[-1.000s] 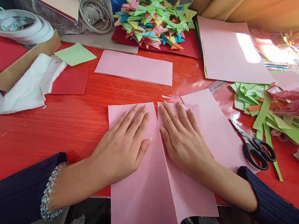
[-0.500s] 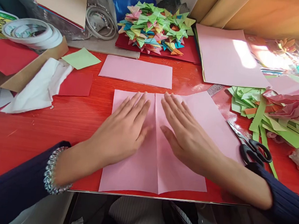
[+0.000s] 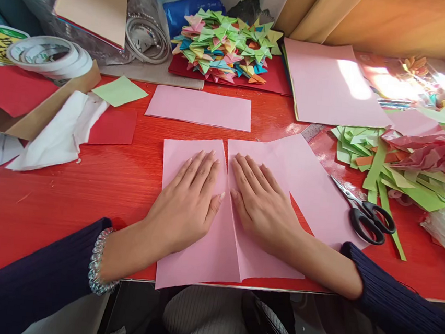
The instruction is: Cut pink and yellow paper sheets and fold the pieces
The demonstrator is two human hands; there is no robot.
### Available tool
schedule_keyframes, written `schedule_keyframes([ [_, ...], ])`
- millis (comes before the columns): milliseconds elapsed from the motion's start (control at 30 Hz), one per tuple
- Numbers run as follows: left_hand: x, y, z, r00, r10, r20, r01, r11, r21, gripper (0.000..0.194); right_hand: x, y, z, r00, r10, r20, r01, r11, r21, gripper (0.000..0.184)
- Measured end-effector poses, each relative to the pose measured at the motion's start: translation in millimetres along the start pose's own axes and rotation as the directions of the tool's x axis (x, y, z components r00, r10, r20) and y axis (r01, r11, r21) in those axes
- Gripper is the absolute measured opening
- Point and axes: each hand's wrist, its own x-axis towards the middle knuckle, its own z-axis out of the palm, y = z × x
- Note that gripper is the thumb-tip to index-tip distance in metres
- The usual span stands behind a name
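A pink sheet of paper lies at the table's front edge, with a lengthwise crease down its middle. Along that line, a narrow gap parts the two halves at the top, while lower down they are still joined. My left hand rests flat on the left half, fingers stretched forward. On the right half lies my right hand, also flat and open, its thumb close to the crease. Another pink sheet lies partly under the right side. Black-handled scissors lie to the right of my right hand.
Behind the sheet lies a folded pink strip. Farther back are a pile of folded paper pieces and a pink paper stack. Green scraps cover the right side. Tape rolls and white tissue are at left.
Both hands have come down flat and slid slightly toward me on the paper. A gap has appeared at the top of the crease, and the halves have shifted apart there.
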Motion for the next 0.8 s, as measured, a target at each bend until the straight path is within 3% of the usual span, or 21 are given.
schedule_keyframes([
  [500, -4, 5, 0.0, 0.999, -0.045, 0.001, 0.045, 0.999, -0.004, 0.059, -3, -2, 0, 1.000, 0.019, 0.016, -0.019, 1.000, -0.010, 0.054],
  [667, -1, 0, 0.3, 1.000, -0.024, 0.019, 0.024, 1.000, -0.011, 0.059, -1, 7, -2, 1.000, 0.010, 0.018, -0.011, 0.995, 0.096, 0.055],
  [800, 4, -8, -16.6, 1.000, 0.030, -0.005, -0.030, 0.999, -0.027, 0.056, -4, 12, -20, 0.989, 0.013, -0.145, 0.020, 0.975, 0.222, 0.052],
])
